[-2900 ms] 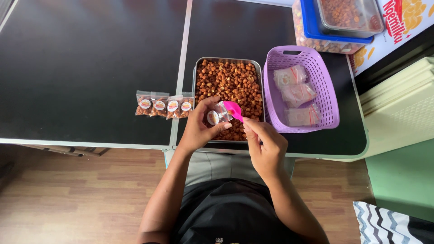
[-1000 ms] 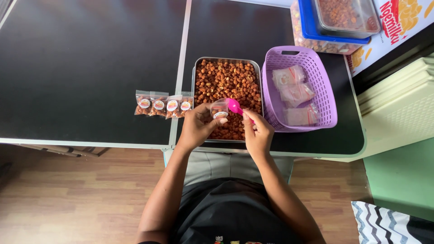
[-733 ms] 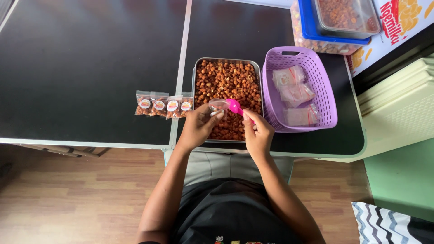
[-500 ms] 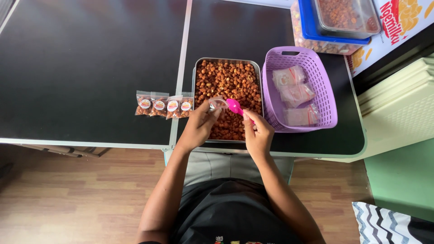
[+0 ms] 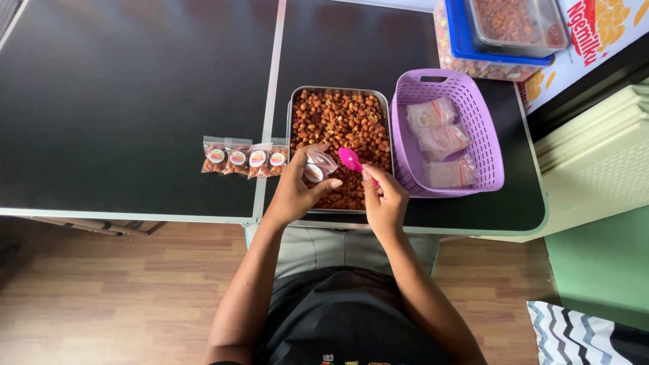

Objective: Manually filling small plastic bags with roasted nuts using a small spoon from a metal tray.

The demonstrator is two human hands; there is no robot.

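While hovering over the near end of the metal tray [image 5: 292, 115] of brown nuts [image 5: 341, 122], gripping a small clear pouch [image 5: 316, 165] in the left hand [image 5: 297, 189], fingers closed around it. Pinching a pink spoon [image 5: 351, 161] in the right hand [image 5: 384, 201], bowl pointing at the pouch's mouth, just beside it. Sitting left of the tray on the black counter [image 5: 135, 101]: four filled pouches [image 5: 245, 157] in a row, touching one another. Standing right of the tray, touching it: a purple basket [image 5: 487, 128] holding more pouches. Resting at the far corner: a blue-lidded tub [image 5: 466, 47] under a clear box.
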